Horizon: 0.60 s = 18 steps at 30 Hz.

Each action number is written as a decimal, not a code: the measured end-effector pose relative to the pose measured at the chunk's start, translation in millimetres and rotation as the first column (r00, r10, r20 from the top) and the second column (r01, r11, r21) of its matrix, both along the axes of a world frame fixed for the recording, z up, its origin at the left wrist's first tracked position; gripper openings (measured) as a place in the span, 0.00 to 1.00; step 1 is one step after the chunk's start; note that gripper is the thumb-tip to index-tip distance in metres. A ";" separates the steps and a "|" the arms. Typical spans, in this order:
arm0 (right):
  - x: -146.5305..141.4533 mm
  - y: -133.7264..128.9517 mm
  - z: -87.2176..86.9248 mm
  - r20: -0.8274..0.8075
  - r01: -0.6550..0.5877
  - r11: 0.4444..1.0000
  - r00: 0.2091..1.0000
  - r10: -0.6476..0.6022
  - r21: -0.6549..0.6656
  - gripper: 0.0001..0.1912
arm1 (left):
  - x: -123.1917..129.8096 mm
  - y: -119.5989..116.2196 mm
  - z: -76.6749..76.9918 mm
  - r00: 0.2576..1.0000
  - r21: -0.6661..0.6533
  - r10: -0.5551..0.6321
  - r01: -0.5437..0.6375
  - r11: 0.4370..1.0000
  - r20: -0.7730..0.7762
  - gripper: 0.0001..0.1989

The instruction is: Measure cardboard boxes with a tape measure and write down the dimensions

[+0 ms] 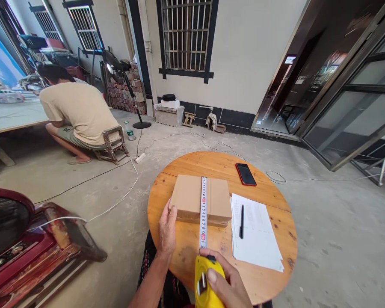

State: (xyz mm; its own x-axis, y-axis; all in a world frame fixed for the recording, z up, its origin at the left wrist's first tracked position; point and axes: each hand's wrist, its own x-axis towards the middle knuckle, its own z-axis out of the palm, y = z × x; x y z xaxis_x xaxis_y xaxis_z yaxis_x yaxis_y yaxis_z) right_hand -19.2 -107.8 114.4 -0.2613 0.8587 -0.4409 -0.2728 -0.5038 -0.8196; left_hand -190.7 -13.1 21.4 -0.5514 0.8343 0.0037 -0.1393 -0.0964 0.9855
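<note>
A flat brown cardboard box (189, 194) lies on the round wooden table (259, 284). Across its top, from the far edge toward me, runs the extended metal blade (203, 218) of a tape measure. The yellow case of the tape measure (200, 273) is gripped in my right hand (226, 280), near the table's front edge. My left hand (167, 229) rests against the box's left side near the front corner, thumb on the edge, fingers partly hidden behind it. To the right of the box, a black pen (241, 221) lies on printed white sheets (259, 235).
A phone (245, 174) lies at the table's back right. Beyond on the left, a person (77, 109) sits on a small wooden chair (114, 143) by another table (16, 114). A standing fan (128, 85), floor cables and a red appliance (9, 235) are around.
</note>
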 end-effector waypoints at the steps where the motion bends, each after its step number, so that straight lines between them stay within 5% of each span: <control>1: -0.1 0.0 -1.3 0.002 0.000 1.000 1.000 0.000 -0.002 0.40 | -0.2 0.0 -0.3 1.000 -0.005 0.003 -0.003 1.000 0.002 0.27; 11: -6.3 1.7 -26.6 0.028 0.049 0.997 0.998 -0.050 0.064 0.41 | -1.9 1.8 -3.3 1.000 -0.009 -0.011 0.011 1.000 0.025 0.26; 18: -6.8 0.7 -25.5 -0.014 0.048 0.997 0.999 -0.048 0.057 0.40 | -4.8 2.4 -1.6 1.000 -0.011 -0.021 0.021 1.000 -0.004 0.25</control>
State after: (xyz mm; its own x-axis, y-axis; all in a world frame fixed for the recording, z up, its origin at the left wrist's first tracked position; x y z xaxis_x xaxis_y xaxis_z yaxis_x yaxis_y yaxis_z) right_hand -26.0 -107.1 88.9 -0.2244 0.8943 -0.3871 -0.3061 -0.4418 -0.8432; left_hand -195.4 -10.7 19.8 -0.5336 0.8457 -0.0034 -0.1376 -0.0828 0.9870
